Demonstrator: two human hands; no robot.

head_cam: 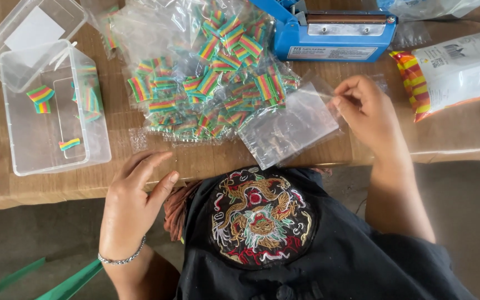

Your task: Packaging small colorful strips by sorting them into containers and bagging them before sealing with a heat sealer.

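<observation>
My right hand (365, 108) pinches the top corner of an empty clear plastic bag (289, 126) lying on the brown table (206, 158). My left hand (134, 194) rests flat at the table's front edge, fingers apart, holding nothing, just below a heap of small clear bags filled with rainbow-striped candy strips (206, 72). A silver bracelet sits on my left wrist.
A clear plastic tub (54, 111) at the left holds a few loose rainbow strips, with its lid (29, 25) behind. A blue heat sealer (334, 33) stands at the back. A large candy package (456, 69) lies at the right.
</observation>
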